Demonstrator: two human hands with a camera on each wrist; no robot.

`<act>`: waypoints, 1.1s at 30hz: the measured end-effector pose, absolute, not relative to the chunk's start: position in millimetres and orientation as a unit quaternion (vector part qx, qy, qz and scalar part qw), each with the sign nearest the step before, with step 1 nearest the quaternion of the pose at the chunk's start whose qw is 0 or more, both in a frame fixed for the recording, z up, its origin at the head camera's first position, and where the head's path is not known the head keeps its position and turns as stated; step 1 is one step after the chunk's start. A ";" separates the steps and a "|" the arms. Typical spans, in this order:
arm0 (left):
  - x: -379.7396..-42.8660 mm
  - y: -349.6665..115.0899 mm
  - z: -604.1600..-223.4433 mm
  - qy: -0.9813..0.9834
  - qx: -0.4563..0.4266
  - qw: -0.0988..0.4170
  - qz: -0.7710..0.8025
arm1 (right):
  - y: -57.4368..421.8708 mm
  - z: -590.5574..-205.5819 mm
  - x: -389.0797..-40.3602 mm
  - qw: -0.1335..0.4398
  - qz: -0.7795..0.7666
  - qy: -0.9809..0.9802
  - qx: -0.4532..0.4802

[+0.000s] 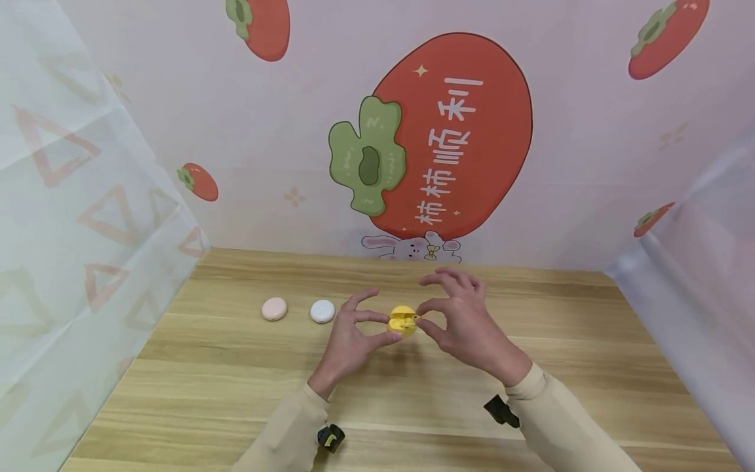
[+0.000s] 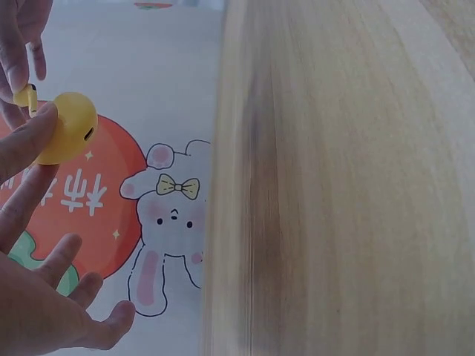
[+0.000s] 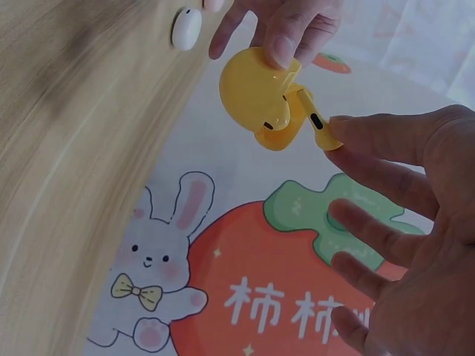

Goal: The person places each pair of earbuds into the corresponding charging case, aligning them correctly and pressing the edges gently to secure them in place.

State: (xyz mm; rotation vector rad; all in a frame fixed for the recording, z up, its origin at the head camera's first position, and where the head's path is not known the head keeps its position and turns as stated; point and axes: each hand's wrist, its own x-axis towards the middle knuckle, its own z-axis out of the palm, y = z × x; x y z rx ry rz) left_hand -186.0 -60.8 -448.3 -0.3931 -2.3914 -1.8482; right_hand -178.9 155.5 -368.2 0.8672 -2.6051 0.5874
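My left hand [image 1: 349, 337] pinches a round yellow earbud case [image 1: 401, 331] between thumb and a finger, holding it above the table with its lid raised. Between the thumb and index finger of my right hand [image 1: 466, 324] is a yellow earbud [image 3: 320, 127], its stem toward the case. In the right wrist view the earbud is right at the case's opening; the other fingers of that hand are spread. The left wrist view shows the rounded outside of the case [image 2: 73, 130] under the left thumb, with the earbud [image 2: 28, 96] beside it.
A white round case [image 1: 322, 311] and a pink round case [image 1: 274, 309] lie on the wooden table [image 1: 236, 393], left of my hands. Behind the table stands a backdrop [image 1: 265, 131] printed with persimmons and a rabbit. Pale sheets hang at both sides.
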 end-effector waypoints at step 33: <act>-185.1 -54.6 -447.2 -0.794 -0.143 0.039 -0.590 | 145.4 -369.3 -183.7 0.160 0.180 -0.909 0.339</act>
